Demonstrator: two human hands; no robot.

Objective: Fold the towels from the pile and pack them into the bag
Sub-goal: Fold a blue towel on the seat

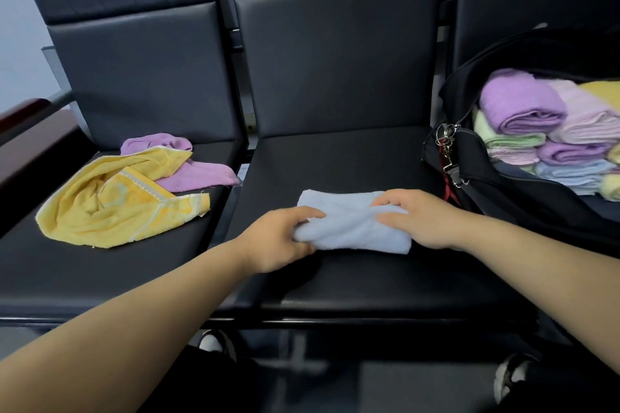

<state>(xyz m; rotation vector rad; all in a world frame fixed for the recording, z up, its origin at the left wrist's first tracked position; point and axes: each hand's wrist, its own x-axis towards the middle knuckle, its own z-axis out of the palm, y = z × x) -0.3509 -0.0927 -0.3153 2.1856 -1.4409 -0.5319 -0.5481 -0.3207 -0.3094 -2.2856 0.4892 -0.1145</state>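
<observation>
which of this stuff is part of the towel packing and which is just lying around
Part of the job: blue towel, gripped by left hand and right hand; yellow towel; purple towel; bag; folded towels inside it.
Just there: seats; metal clips on the bag.

Folded blue towel [352, 226] on middle seat [335, 161]. Left grip [278, 238] pinches its left end; right grip [422, 218] holds the right end. Yellow towel [114, 208] and purple towel [198, 176] crumpled on left seat [100, 275]. Black bag [510, 198] at right, open, folded towels [553, 131] stacked inside.
</observation>
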